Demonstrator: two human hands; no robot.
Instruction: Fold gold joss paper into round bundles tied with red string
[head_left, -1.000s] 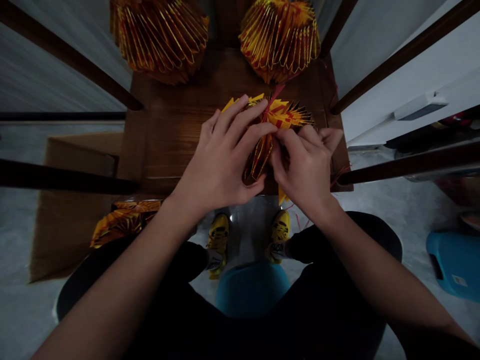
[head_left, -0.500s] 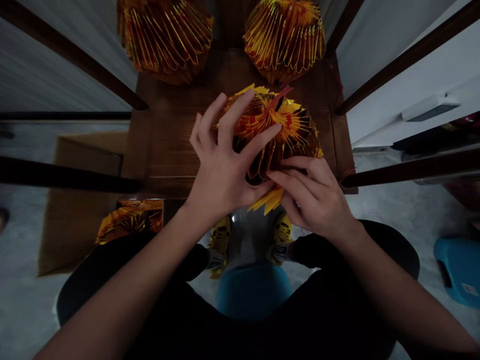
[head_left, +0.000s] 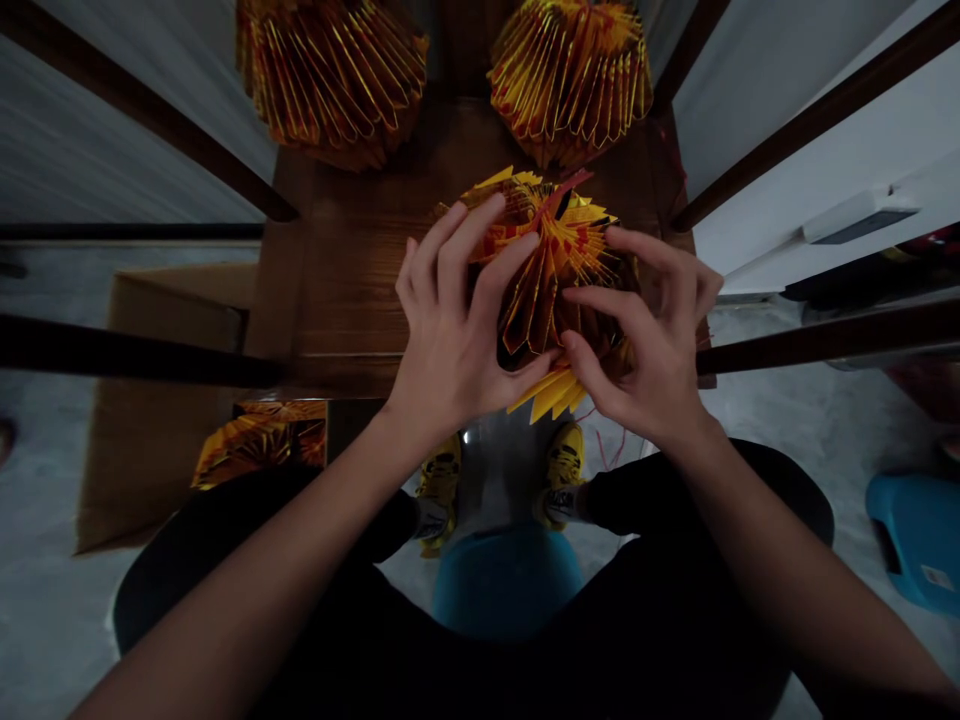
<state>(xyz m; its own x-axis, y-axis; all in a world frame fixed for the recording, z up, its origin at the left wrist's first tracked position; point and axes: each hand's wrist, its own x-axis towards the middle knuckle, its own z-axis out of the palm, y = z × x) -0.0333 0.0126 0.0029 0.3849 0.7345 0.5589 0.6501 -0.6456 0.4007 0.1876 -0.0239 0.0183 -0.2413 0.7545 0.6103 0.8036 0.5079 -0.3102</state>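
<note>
A round ornament of folded yellow and red paper [head_left: 559, 270] rests on a dark wooden seat [head_left: 352, 270]. My left hand [head_left: 457, 330] cups its left side, fingers curled over the top and thumb under the lower edge. On the other side my right hand [head_left: 649, 340] grips it, fingers bent onto the folds. A red ribbon [head_left: 559, 195] sticks up from the ornament's centre.
Two finished folded paper ornaments, one [head_left: 330, 70] at the back left and another [head_left: 574, 75] at the back right, stand on the seat. A cardboard box [head_left: 150, 400] with more folded paper [head_left: 255, 445] sits at the left. Blue stools [head_left: 915, 540] and my yellow shoes [head_left: 439, 480] are below.
The flat bundle fanned out into a round shape. My right hand moved from the bundle's near edge round to its right side; my left hand stayed on the left side.
</note>
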